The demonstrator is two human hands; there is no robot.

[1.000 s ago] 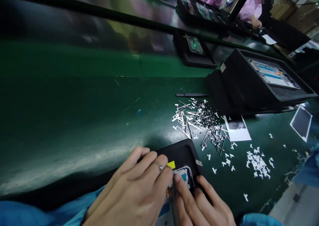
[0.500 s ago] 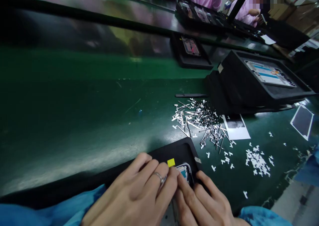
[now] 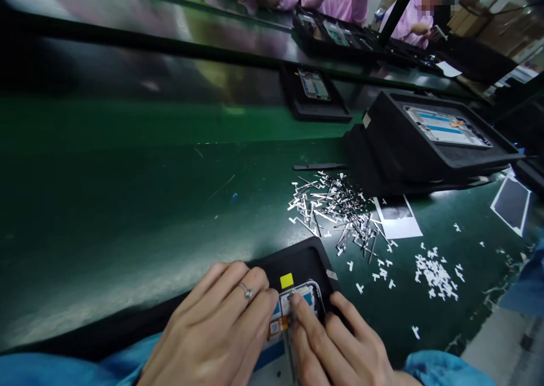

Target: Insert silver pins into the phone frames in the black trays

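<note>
Phone frame (image 3: pixel 306 296), near edge of the bench (image 3: pixel 148 204): left hand (image 3: pixel 216 332) pins it flat, right hand (image 3: pixel 335 346) presses a fingertip on it, neither gripping. Light, square pressure seems advisable.

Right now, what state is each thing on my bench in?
phone frame, lying in black tray, insides exposed.
left hand, open, resting on its left edge.
right hand, open, forefinger pressing it.
metal strips, loose, heaped.
black tool, lying untouched.
stacked trays, top one holds a panel.
</note>
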